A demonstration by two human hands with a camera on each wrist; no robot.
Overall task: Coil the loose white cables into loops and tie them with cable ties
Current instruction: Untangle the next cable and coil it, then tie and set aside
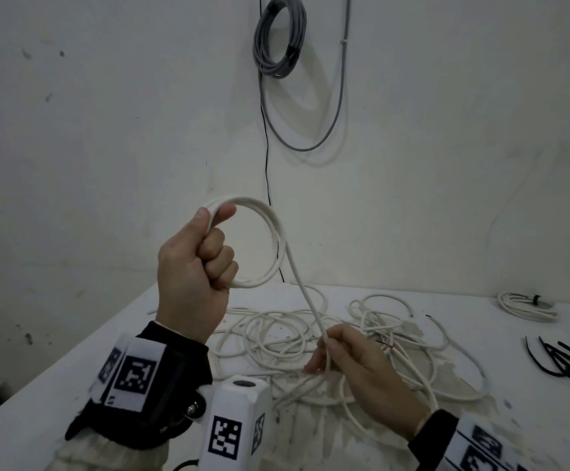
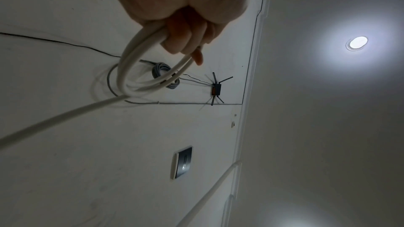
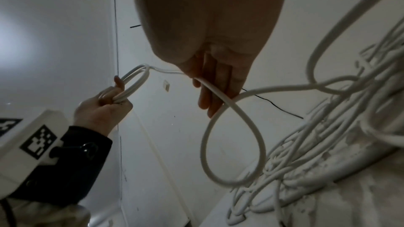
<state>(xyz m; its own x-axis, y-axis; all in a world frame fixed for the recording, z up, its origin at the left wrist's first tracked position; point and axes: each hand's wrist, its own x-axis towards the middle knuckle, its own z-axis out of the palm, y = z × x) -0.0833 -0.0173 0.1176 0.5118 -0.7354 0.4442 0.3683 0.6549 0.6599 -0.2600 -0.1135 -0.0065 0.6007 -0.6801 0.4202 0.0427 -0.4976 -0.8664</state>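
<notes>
My left hand (image 1: 197, 263) is raised above the table and grips a small coil of white cable (image 1: 270, 229) of a few turns, thumb on top. The coil (image 2: 129, 68) shows under the curled fingers in the left wrist view. From the coil one strand (image 1: 305, 294) runs down to my right hand (image 1: 351, 362), which holds it loosely between thumb and fingers just above the table. The same strand (image 3: 220, 97) crosses the right fingers in the right wrist view. Below lies a tangle of loose white cables (image 1: 378, 338) on the white table (image 1: 73, 379).
A tied white coil (image 1: 528, 305) lies at the table's back right. Black cable ties (image 1: 569, 363) are spread at the right edge. A grey cable coil (image 1: 278, 39) and a thin black wire (image 1: 266, 158) hang on the wall behind.
</notes>
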